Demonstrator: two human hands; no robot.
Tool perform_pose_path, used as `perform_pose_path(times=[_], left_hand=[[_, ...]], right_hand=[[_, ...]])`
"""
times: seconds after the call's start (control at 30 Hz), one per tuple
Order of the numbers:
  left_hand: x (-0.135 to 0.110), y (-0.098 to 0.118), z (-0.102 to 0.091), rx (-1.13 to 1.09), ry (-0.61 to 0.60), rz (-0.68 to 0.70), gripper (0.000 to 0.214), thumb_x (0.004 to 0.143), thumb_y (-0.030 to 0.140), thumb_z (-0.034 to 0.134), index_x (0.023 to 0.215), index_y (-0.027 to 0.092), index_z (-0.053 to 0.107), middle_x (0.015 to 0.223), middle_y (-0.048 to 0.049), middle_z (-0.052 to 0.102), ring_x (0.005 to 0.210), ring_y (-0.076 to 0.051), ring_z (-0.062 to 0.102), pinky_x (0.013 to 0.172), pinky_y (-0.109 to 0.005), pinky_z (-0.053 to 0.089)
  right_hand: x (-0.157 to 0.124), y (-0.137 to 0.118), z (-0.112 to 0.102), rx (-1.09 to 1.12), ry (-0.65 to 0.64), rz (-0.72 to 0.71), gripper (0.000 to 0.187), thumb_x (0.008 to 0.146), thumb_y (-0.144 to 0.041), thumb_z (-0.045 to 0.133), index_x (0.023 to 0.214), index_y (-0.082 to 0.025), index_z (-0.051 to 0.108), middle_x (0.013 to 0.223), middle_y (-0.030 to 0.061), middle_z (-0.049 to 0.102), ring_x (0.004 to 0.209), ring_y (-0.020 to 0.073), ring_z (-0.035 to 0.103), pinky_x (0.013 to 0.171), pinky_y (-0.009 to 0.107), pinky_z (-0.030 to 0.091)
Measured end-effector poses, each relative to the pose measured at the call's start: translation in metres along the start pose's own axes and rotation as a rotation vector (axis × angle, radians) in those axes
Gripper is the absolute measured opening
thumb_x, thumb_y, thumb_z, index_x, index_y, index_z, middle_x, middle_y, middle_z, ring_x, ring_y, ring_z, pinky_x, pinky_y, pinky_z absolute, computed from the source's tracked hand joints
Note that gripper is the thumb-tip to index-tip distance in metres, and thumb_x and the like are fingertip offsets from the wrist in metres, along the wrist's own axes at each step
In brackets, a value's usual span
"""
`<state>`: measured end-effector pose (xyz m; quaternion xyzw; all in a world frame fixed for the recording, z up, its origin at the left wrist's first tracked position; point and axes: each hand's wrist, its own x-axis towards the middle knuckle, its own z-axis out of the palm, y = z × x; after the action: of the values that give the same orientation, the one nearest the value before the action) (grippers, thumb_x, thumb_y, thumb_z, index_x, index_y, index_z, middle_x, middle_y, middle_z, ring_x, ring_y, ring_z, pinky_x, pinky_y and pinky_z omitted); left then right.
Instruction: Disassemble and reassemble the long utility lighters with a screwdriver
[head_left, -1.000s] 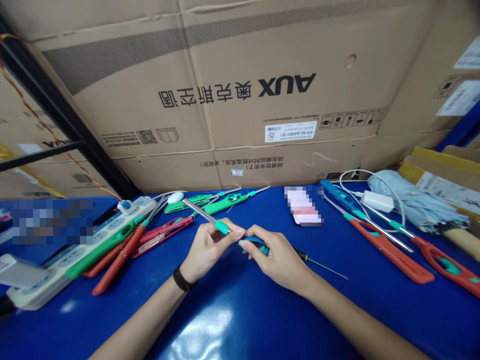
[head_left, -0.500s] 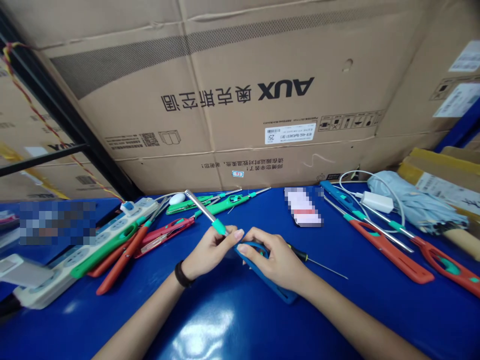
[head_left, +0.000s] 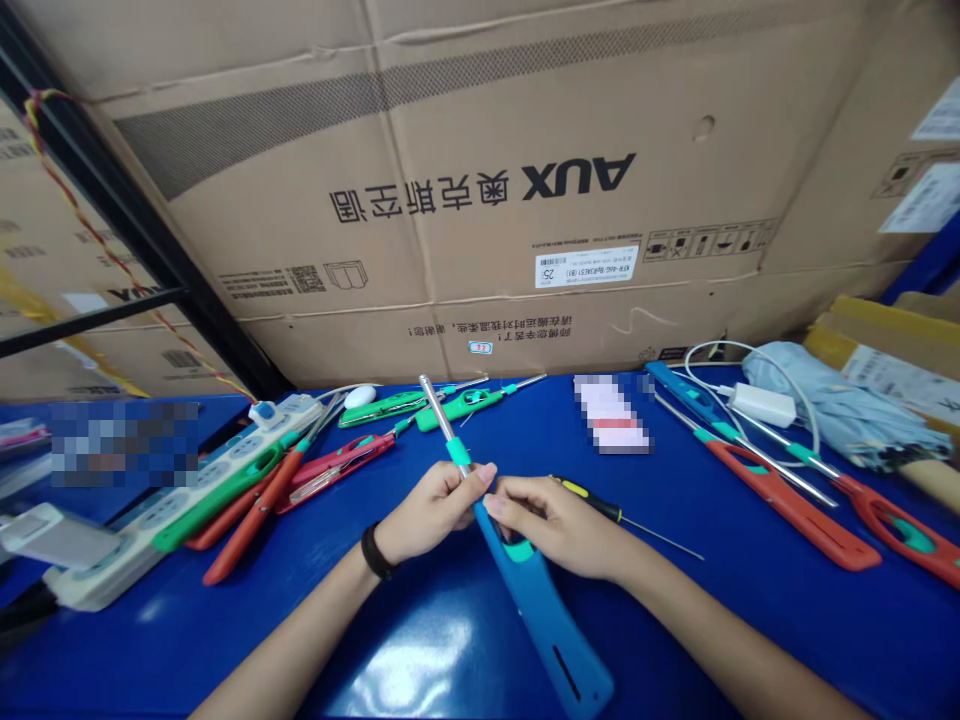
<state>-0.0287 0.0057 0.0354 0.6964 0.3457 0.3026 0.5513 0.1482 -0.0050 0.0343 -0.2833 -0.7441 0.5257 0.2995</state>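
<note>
Both my hands hold a long blue lighter [head_left: 544, 610] with a teal collar and a metal nozzle above the blue table [head_left: 750, 620]. My left hand [head_left: 433, 508] is closed on the neck just below the nozzle. My right hand [head_left: 555, 520] is closed on the upper handle near the teal trigger. The handle points down toward me, and the nozzle points up and away. A thin screwdriver with a black and yellow handle [head_left: 600, 508] lies just behind my right hand.
Several red and green lighters [head_left: 300, 470] lie at the left beside a white power strip [head_left: 172, 500]. More red and blue lighters [head_left: 780, 500] lie at the right, with a white charger [head_left: 765, 405], a folded umbrella [head_left: 847, 420], and large cardboard boxes [head_left: 480, 180] behind.
The blue lighter has turned in my hands: its handle has swung out from under my right hand toward me, and the nozzle now stands steeper. Both hands kept their hold.
</note>
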Motion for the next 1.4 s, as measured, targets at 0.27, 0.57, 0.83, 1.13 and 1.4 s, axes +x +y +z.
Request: perform_pose_path(times=[0.27, 0.57, 0.83, 1.13, 1.4], left_hand=[[0.000, 0.002, 0.005, -0.074, 0.070, -0.032, 0.054, 0.081, 0.064, 0.046, 0.055, 0.018, 0.029, 0.048, 0.0088, 0.020, 0.040, -0.003, 0.015, 0.036, -0.016, 0.014], [0.003, 0.002, -0.003, -0.089, 0.161, -0.071, 0.058, 0.076, 0.069, 0.047, 0.053, 0.019, 0.028, 0.047, 0.0090, 0.019, 0.038, -0.003, 0.014, 0.036, -0.018, 0.012], [0.006, 0.001, -0.014, 0.054, 0.267, -0.026, 0.060, 0.078, 0.070, 0.043, 0.049, 0.018, 0.033, 0.041, 0.0071, 0.028, 0.037, -0.004, 0.021, 0.036, -0.019, 0.016], [0.007, 0.009, -0.030, -0.014, 0.341, 0.106, 0.057, 0.074, 0.069, 0.051, 0.076, 0.013, 0.063, 0.069, -0.0049, 0.062, 0.066, -0.016, 0.058, 0.064, -0.026, 0.048], [0.006, 0.015, -0.029, -0.292, 0.499, 0.134, 0.041, 0.081, 0.043, 0.063, 0.107, 0.012, 0.064, 0.099, -0.0126, 0.070, 0.094, -0.025, 0.065, 0.086, -0.034, 0.048]], right_hand=[[0.001, 0.002, 0.007, 0.147, 0.074, 0.005, 0.040, 0.088, -0.049, 0.046, 0.064, -0.017, 0.041, 0.061, -0.0053, 0.036, 0.056, 0.0081, 0.031, 0.051, 0.022, 0.026], [0.009, 0.009, 0.008, 0.410, 0.101, 0.165, 0.050, 0.083, -0.066, 0.040, 0.072, -0.018, 0.049, 0.063, -0.0038, 0.046, 0.055, 0.0087, 0.041, 0.053, 0.021, 0.036], [0.002, 0.003, 0.007, 0.690, -0.170, 0.344, 0.042, 0.091, -0.057, 0.035, 0.099, -0.019, 0.048, 0.055, -0.0035, 0.056, 0.035, 0.0073, 0.046, 0.035, 0.016, 0.036], [0.007, 0.011, 0.008, 0.547, 0.015, 0.233, 0.042, 0.085, -0.060, 0.044, 0.093, -0.019, 0.046, 0.050, -0.0062, 0.055, 0.038, 0.0115, 0.057, 0.035, 0.019, 0.046], [0.008, 0.019, 0.012, 0.367, 0.086, 0.201, 0.039, 0.086, -0.057, 0.043, 0.093, -0.019, 0.045, 0.056, -0.0064, 0.054, 0.049, 0.0153, 0.066, 0.042, 0.023, 0.053]])
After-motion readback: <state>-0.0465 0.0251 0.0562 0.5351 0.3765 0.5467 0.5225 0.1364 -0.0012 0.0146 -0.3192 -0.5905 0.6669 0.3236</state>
